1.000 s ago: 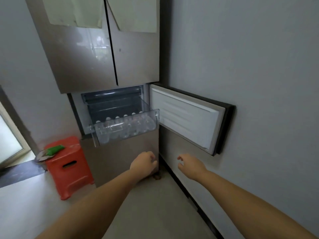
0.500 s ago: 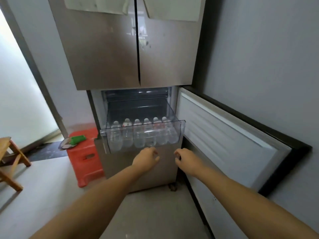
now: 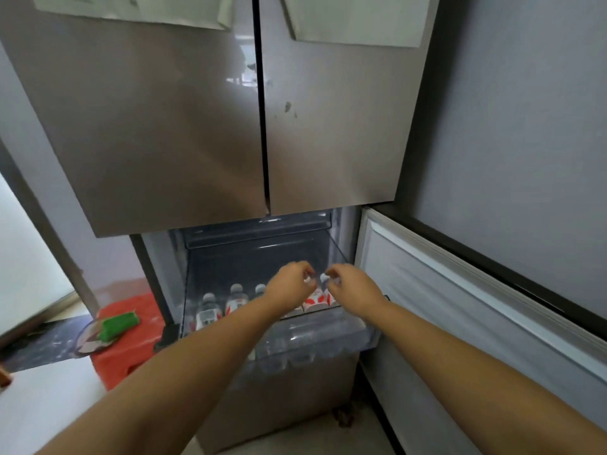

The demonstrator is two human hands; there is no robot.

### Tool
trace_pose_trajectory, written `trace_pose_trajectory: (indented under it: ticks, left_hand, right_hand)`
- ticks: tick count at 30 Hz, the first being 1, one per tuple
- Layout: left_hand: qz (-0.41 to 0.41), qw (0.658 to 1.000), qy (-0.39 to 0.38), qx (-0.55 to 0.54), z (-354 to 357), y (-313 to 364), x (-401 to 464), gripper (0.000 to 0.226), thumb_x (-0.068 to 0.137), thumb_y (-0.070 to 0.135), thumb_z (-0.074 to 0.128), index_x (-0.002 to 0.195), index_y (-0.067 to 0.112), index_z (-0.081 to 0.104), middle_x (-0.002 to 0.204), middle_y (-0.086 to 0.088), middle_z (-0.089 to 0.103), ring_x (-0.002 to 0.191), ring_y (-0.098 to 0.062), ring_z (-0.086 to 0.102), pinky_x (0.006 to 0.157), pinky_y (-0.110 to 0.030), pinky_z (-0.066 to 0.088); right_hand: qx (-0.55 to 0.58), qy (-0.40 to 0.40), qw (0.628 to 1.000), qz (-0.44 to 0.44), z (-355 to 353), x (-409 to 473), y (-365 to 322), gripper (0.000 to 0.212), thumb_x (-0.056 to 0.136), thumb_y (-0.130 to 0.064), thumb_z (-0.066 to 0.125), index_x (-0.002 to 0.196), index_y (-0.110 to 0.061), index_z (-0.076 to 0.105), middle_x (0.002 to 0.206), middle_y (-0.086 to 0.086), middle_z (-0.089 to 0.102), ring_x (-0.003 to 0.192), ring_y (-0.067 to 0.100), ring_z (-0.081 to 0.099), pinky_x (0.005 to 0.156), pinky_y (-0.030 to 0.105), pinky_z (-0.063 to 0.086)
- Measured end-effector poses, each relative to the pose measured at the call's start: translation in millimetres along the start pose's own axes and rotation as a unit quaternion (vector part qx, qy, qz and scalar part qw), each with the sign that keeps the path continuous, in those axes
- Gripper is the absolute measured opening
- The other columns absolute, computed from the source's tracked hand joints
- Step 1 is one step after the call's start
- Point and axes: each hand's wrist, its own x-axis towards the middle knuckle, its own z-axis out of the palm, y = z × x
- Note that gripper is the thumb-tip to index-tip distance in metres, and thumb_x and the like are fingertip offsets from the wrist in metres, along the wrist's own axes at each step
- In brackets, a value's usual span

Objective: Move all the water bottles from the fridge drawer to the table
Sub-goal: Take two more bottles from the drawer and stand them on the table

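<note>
both arms reach into the pulled-out clear plastic fridge drawer (image 3: 315, 343), where small clear water bottles with red-and-white labels (image 3: 237, 298) stand upright in a row. the left hand (image 3: 290, 285) has its fingers curled around the cap of one bottle, and the right hand (image 3: 351, 284) pinches the top of the bottle just right of it. the lower fridge door (image 3: 460, 310) hangs open at right. a red plastic stool (image 3: 131, 339) stands at left with a green object (image 3: 119, 325) on it.
</note>
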Motion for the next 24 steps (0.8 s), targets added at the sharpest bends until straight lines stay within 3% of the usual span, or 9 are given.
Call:
trace_pose_trajectory:
  ticks: [6, 10, 12, 15, 19, 21, 24]
  left_hand:
    - [-0.060, 0.997, -0.046, -0.014, 11, -51, 38, 0.025, 0.089, 0.029, 0.056, 0.108, 0.014, 0.064, 0.106, -0.007, 0.068, 0.098, -0.026, 0.064, 0.088, -0.039, 0.053]
    - [-0.100, 0.993, -0.066, -0.003, 21, -81, 53, 0.022, 0.092, 0.025, 0.055, 0.108, 0.011, 0.063, 0.106, -0.010, 0.067, 0.096, -0.025, 0.064, 0.086, -0.034, 0.053]
    - [-0.131, 0.989, -0.071, -0.018, 25, -95, 62, 0.023, 0.092, 0.026, 0.055, 0.109, 0.012, 0.061, 0.106, -0.009, 0.066, 0.098, -0.025, 0.063, 0.088, -0.037, 0.053]
    - [-0.176, 0.981, -0.078, -0.034, 28, -115, 74, 0.024, 0.093, 0.030, 0.054, 0.107, 0.013, 0.062, 0.104, -0.010, 0.067, 0.097, -0.026, 0.064, 0.088, -0.038, 0.054]
    - [-0.243, 0.967, -0.064, -0.043, 30, -138, 101, 0.028, 0.092, 0.022, 0.056, 0.117, 0.011, 0.057, 0.113, -0.012, 0.064, 0.103, -0.025, 0.063, 0.089, -0.035, 0.052]
    - [-0.266, 0.961, -0.053, -0.053, 32, -143, 113, 0.034, 0.093, 0.024, 0.055, 0.125, 0.011, 0.053, 0.118, -0.011, 0.062, 0.104, -0.022, 0.061, 0.086, -0.030, 0.051]
    - [-0.274, 0.957, -0.091, -0.037, 41, -147, 128, 0.031, 0.097, 0.027, 0.048, 0.121, 0.009, 0.054, 0.121, -0.012, 0.061, 0.110, -0.025, 0.059, 0.089, -0.030, 0.046]
  right_hand:
    - [-0.006, -0.069, 0.997, 0.037, 36, 49, 9, 0.028, 0.094, -0.020, 0.052, 0.120, -0.014, 0.060, 0.120, 0.008, 0.061, 0.106, 0.025, 0.061, 0.090, 0.031, 0.046]
    - [-0.010, -0.108, 0.993, 0.047, 61, 83, 18, 0.021, 0.091, -0.024, 0.054, 0.109, -0.019, 0.064, 0.110, 0.008, 0.066, 0.101, 0.027, 0.063, 0.090, 0.035, 0.051]
    - [-0.005, -0.137, 0.990, 0.039, 74, 107, 20, 0.021, 0.091, -0.021, 0.053, 0.107, -0.017, 0.065, 0.109, 0.007, 0.068, 0.103, 0.027, 0.063, 0.089, 0.031, 0.050]
    - [-0.001, -0.181, 0.983, 0.032, 91, 135, 19, 0.026, 0.093, -0.019, 0.051, 0.116, -0.011, 0.062, 0.116, 0.008, 0.065, 0.108, 0.026, 0.060, 0.084, 0.025, 0.042]
    - [0.031, -0.235, 0.971, 0.027, 114, 176, 17, 0.036, 0.095, -0.022, 0.051, 0.129, -0.011, 0.052, 0.128, 0.011, 0.059, 0.116, 0.027, 0.056, 0.098, 0.035, 0.045]
    - [0.054, -0.259, 0.964, 0.027, 123, 192, 16, 0.040, 0.094, -0.019, 0.052, 0.133, -0.011, 0.049, 0.130, 0.011, 0.057, 0.119, 0.028, 0.055, 0.099, 0.033, 0.044]
    - [0.061, -0.296, 0.953, 0.022, 140, 209, 20, 0.044, 0.093, -0.020, 0.053, 0.136, -0.014, 0.046, 0.133, 0.011, 0.055, 0.123, 0.029, 0.053, 0.102, 0.034, 0.044]
